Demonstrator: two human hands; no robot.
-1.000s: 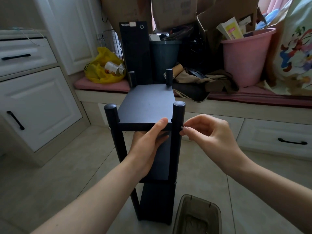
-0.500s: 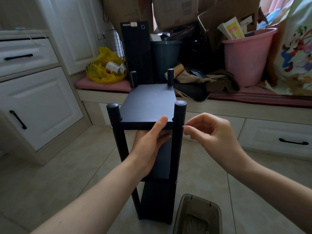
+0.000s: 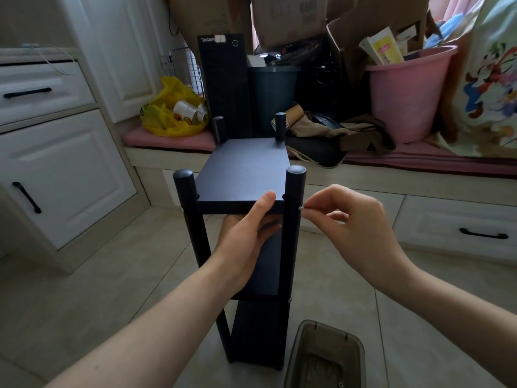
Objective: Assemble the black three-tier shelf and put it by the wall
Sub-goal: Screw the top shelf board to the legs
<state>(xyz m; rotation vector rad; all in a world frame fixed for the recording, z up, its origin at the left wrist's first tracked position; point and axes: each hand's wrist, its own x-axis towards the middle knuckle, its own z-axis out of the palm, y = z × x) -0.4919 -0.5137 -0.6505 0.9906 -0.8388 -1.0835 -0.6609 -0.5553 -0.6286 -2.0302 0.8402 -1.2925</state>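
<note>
Thumb of left grip (image 3: 246, 233) clamps shelf (image 3: 243, 169) board; right grip (image 3: 355, 219) pinches screw (image 3: 301, 208) against post (image 3: 294, 189).

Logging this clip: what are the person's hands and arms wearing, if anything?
Nothing that shows. The left hand and right hand are bare: no gloves or rings visible. The left forearm and right forearm are bare too, with no sleeve, watch or bracelet up to the frame's edge.
</note>
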